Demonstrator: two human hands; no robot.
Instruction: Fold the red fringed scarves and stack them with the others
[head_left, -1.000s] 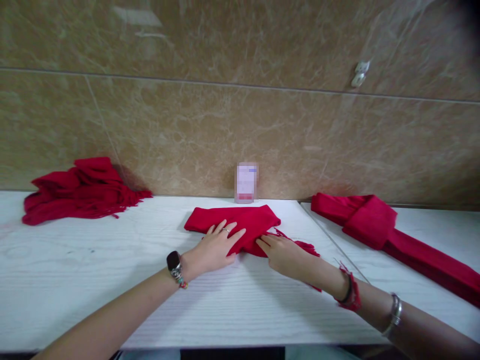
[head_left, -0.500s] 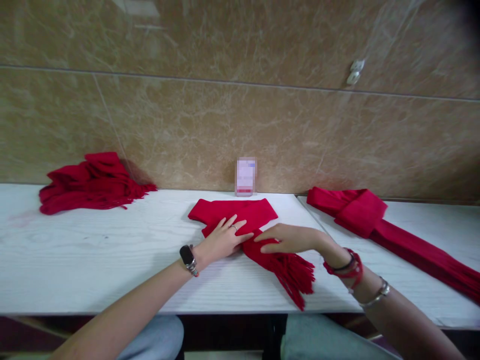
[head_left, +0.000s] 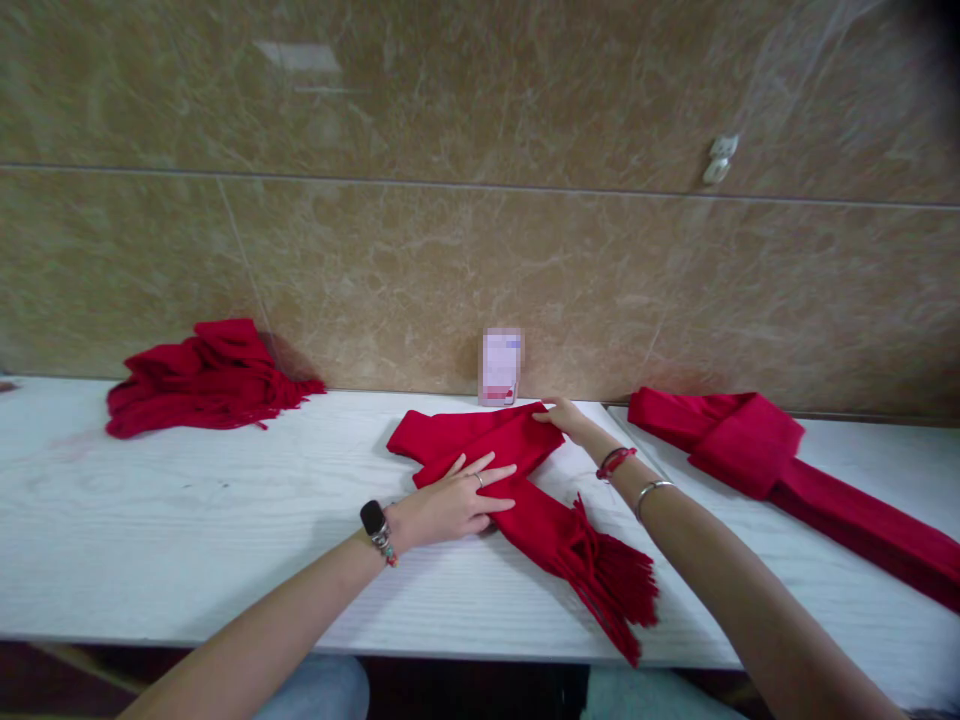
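Observation:
A red fringed scarf [head_left: 540,515] lies partly folded in the middle of the white table [head_left: 187,540]. My left hand [head_left: 454,500] rests flat on its folded part, fingers spread; a watch is on that wrist. My right hand [head_left: 564,417] reaches to the far right corner of the fold near the wall, its fingers closed in a pinch on the cloth. The scarf's fringed end runs toward the table's front edge.
A loose heap of red scarves [head_left: 206,380] lies at the back left. A knotted red scarf [head_left: 750,445] stretches along the right. A small blurred card [head_left: 500,365] leans on the brown marble wall [head_left: 480,200]. My knees show below the table edge.
My right hand left the scarf's middle and reached back to the fold's far corner. The fringed end swung out toward the front edge. My left hand stayed pressing the fold.

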